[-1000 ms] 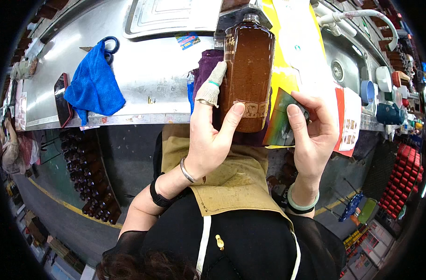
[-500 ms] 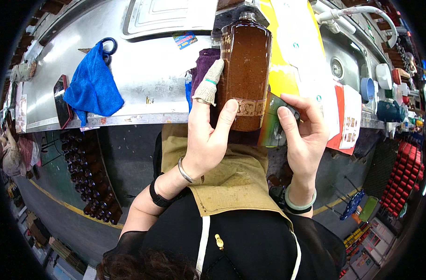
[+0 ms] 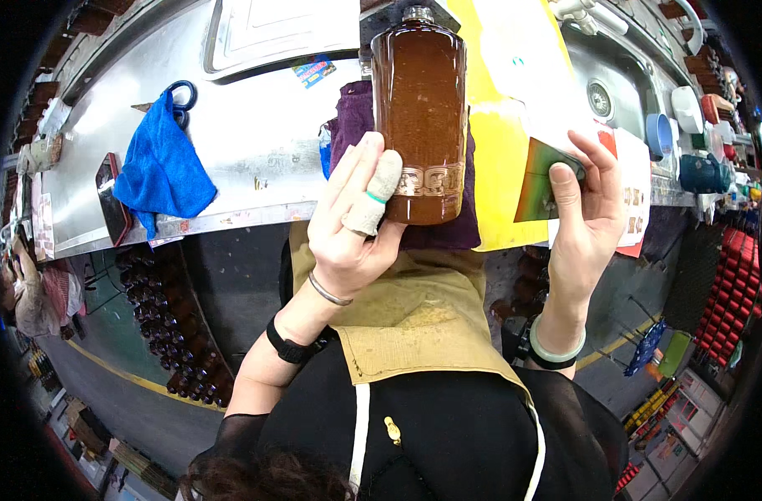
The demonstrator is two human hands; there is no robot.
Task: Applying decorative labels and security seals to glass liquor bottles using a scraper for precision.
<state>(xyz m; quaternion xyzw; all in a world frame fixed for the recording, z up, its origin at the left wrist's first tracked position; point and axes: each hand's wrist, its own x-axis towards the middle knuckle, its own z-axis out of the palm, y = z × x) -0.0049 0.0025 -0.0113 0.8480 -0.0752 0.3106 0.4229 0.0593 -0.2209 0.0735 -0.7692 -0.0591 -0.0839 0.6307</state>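
A large brown glass bottle (image 3: 420, 108) with a pale patterned band near its base lies on a purple cloth (image 3: 449, 236), neck pointing away from me. My left hand (image 3: 353, 219) grips its lower left side, fingers along the glass and thumb by the base. Pale fabric covers one or more of these fingers, with a green band around it. My right hand (image 3: 587, 196) is to the right of the bottle, apart from it. Thumb and fingers there pinch a flat, dark green and orange scraper-like piece (image 3: 538, 185) over a yellow sheet (image 3: 499, 159).
On the metal bench left lie a blue cloth (image 3: 166, 163), dark-handled scissors (image 3: 183, 96) and a phone (image 3: 111, 196). A metal tray (image 3: 285, 33) sits at the back. Right are a sink (image 3: 606, 71) and a blue-rimmed cup (image 3: 658, 136). Several dark bottles (image 3: 160, 309) stand below, left.
My right hand has moved right with the scraper-like piece, away from the bottle. My left thumb has shifted from the patterned band toward the base. Bottle and bench appear slightly further left.
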